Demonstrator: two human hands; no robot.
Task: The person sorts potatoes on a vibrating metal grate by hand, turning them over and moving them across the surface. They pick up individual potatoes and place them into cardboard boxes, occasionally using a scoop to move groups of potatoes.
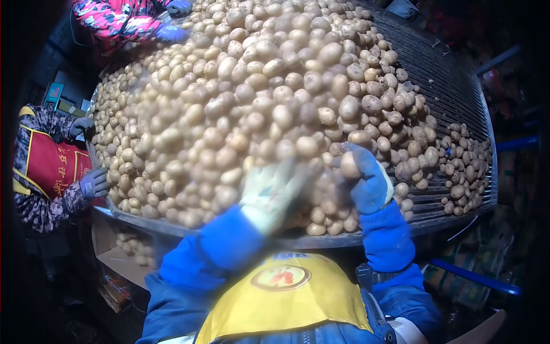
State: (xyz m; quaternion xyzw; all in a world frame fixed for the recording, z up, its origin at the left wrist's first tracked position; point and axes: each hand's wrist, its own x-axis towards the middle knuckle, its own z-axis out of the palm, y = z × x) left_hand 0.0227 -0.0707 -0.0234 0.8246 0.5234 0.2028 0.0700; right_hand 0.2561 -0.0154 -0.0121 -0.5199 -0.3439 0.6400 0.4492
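A great heap of potatoes (pixel 229 114) covers a slatted metal table (pixel 429 74). My left hand (pixel 272 192), in a pale glove and smeared by motion, is over the heap near the front edge, fingers spread and pointing away from me. What lies under its palm is hidden. To its right, my right hand (pixel 368 179) wears a blue-grey glove with a pale cuff. Its fingers are curled around one potato (pixel 350 165), which shows on the left side of the glove.
At the left edge stands a co-worker in a red apron (pixel 60 166), gloved hands at the table's rim. Another person's gloved hand (pixel 172 32) reaches in at the upper left. A cardboard box (pixel 117 259) with potatoes is below. Blue bars (pixel 475 276) show at the right.
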